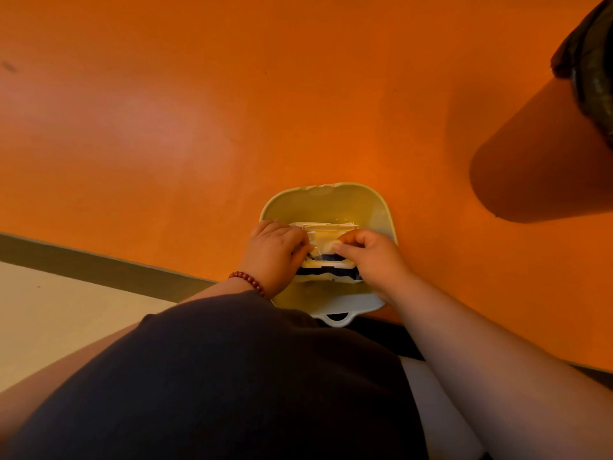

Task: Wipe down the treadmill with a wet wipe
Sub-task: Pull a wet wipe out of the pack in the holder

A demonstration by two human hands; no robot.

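A pack of wet wipes (326, 275) lies inside a pale plastic basin (331, 200) on the orange floor. Its white flip lid (320, 227) stands open. My left hand (277, 250), with a red bead bracelet at the wrist, grips the pack's left side. My right hand (374, 257) pinches a white wipe (323, 244) at the pack's opening. The treadmill is not in view.
An orange bin with a black liner (544, 154) stands at the right. A dark strip (99, 263) borders the orange floor at the left, with pale flooring (49, 313) beyond it. My dark clothing fills the bottom of the view.
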